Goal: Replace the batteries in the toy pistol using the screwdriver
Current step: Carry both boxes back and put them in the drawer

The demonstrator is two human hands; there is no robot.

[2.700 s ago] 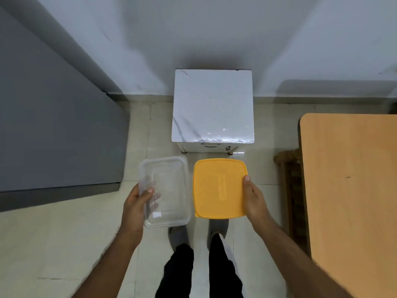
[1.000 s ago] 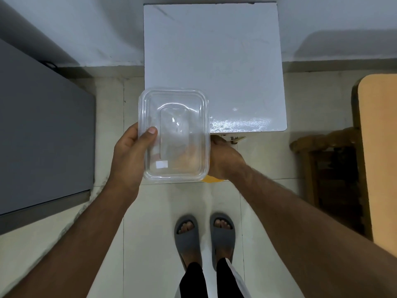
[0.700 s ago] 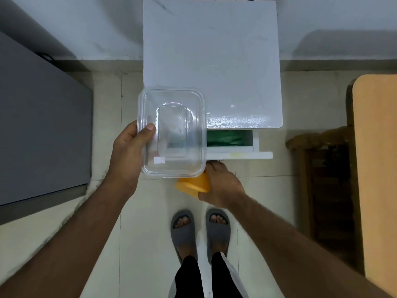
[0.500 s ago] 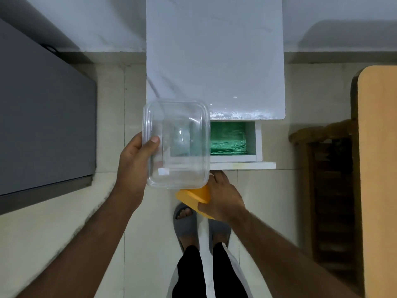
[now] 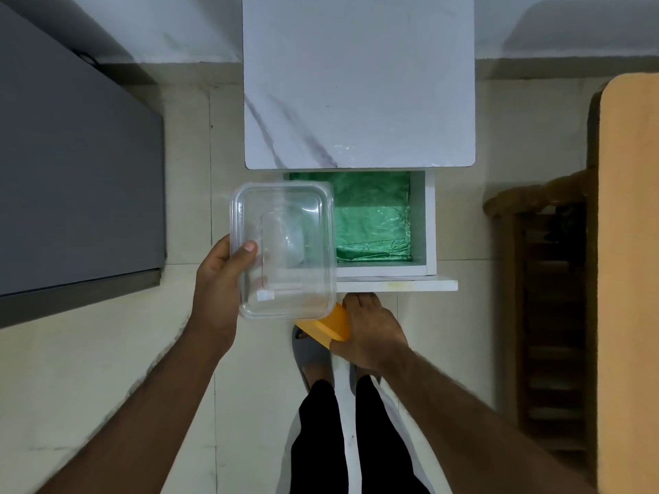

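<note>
While the left hand grips a clear plastic container by its nine-o'clock edge, thumb curled over the rim, the right hand clasps an orange lid at the open drawer's front. A small white sticker on the container is unreadable. No toy pistol or screwdriver shows.

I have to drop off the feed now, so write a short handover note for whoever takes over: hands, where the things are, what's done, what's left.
Left hand grips the clear plastic container by its left edge, held above the open drawer; it looks empty.
Right hand holds the orange lid and sits at the drawer front.
The drawer of the white cabinet is pulled out; only a green liner shows inside.
No toy pistol, screwdriver or batteries are in view.
Done: drawer opened. Left: find the pistol, screwdriver and batteries, then the whole battery swap.
</note>
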